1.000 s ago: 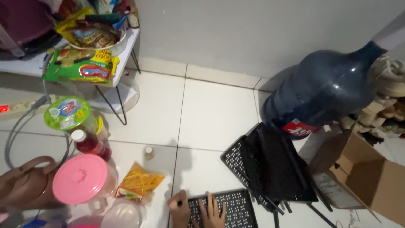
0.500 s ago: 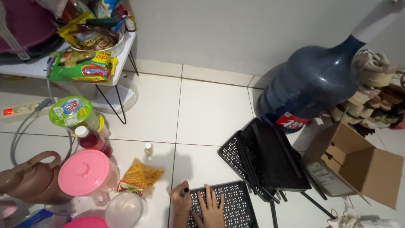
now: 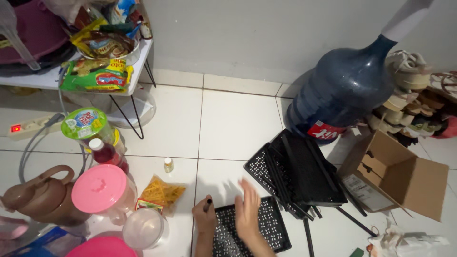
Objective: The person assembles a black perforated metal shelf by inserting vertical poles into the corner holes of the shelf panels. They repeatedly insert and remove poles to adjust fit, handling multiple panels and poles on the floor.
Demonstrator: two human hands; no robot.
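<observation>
Left hand [image 3: 204, 220] pinches a black rod [image 3: 207, 204] at the perforated black panel [image 3: 250, 228] lying on the floor, while the right hand [image 3: 247, 207] hovers spread above it; assembly seems under way, seating the rod likely next, spare panels [image 3: 297, 169] stacked nearby.

Both forearms come up from the bottom edge of the view, close together. The left hand [image 3: 204, 219] is low and curled into a loose fist, the back of the hand facing up, and the grip closes around a thin dark stick whose tip shows above the knuckles. The right hand [image 3: 247, 212] is lifted a little, fingers straight and spread, palm turned partly to the left. It looks blurred. The two hands are just beside each other, not touching.
</observation>
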